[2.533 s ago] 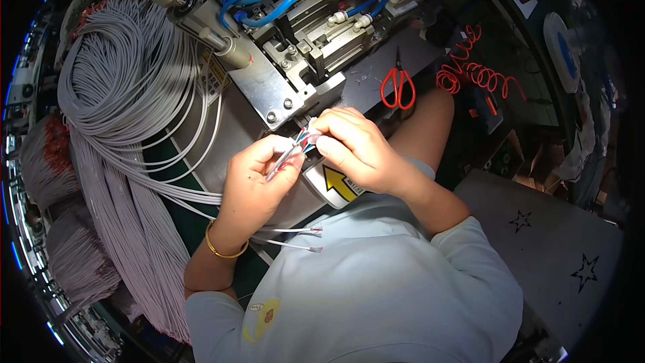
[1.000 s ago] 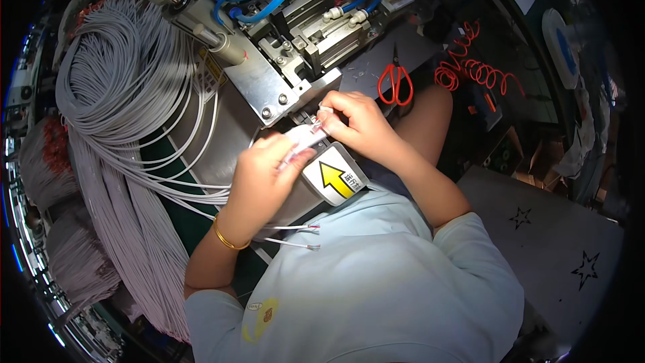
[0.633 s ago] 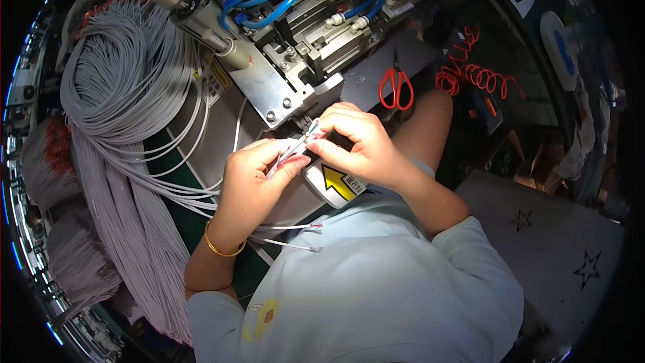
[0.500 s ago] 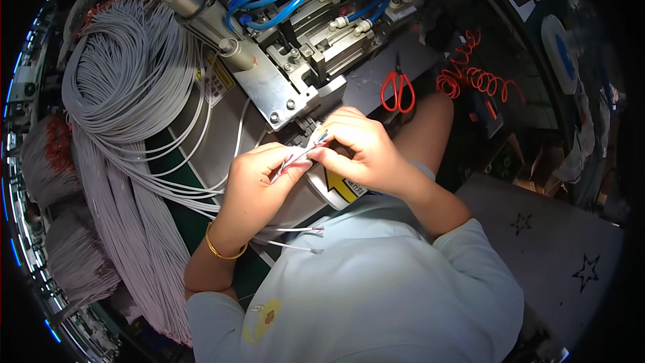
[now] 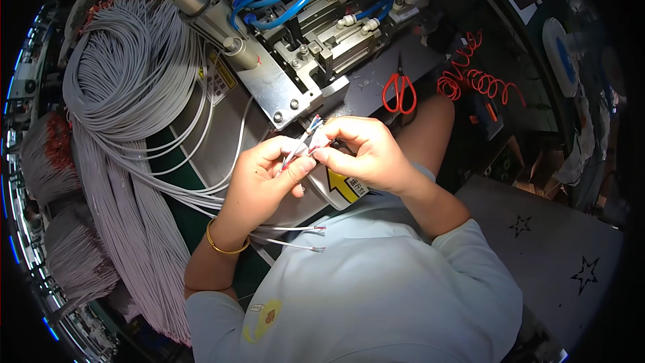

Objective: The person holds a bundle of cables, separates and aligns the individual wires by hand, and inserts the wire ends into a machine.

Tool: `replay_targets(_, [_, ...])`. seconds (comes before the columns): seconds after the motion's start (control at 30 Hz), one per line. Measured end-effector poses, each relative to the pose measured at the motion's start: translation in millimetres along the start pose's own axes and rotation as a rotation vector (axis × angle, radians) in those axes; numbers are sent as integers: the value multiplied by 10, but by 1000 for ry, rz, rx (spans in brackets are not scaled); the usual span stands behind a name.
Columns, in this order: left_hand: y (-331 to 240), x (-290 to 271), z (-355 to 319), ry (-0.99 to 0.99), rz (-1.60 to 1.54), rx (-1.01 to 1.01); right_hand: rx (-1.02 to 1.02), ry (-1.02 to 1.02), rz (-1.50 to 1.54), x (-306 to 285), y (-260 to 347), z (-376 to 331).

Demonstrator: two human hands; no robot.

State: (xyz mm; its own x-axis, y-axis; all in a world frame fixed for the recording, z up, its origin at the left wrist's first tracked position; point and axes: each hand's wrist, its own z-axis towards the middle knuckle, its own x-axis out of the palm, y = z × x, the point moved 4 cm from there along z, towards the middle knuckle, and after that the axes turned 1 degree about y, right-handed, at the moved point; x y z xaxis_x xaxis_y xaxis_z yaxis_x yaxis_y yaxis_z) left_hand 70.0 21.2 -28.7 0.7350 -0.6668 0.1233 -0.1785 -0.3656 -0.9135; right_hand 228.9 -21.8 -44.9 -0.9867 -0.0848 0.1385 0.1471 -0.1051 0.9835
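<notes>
In front of the metal press, my left hand (image 5: 259,178) pinches a grey cable (image 5: 293,156) between thumb and fingers. Thin coloured wires (image 5: 314,123) fan out from the cable's stripped end, blue and red among them. Close on the right, my right hand (image 5: 363,151) is closed, its thumb and forefinger gripping at the same wires, with a red one showing by the fingertips. Fingers partly cover the cable there. Below my left wrist, two more cable ends (image 5: 316,228) with bared wires stick out toward my shirt.
A pneumatic press (image 5: 269,94) with blue hoses (image 5: 289,10) stands just beyond my hands. Thick bundles of grey cable (image 5: 127,87) fill the left side. Red-handled scissors (image 5: 399,94) lie right of the press. A red coiled hose (image 5: 480,82) hangs farther right.
The stripped wire end now stands up, spread, above my fingers. My right hand has shifted slightly down and its fingers have moved from the wire tips to lower on the wires.
</notes>
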Motion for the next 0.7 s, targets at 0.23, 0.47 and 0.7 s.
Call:
replay_targets(0.23, [46,12,3,13,-63,34,-18,40,-136,7,89,13])
replay_targets(0.47, [35,-15,0,-21,134,98,121,1,60,6,5,-6])
replay_targets(0.7, [-22,-16,-25,-13,328,-71,-288,72,-656,11,70,-35])
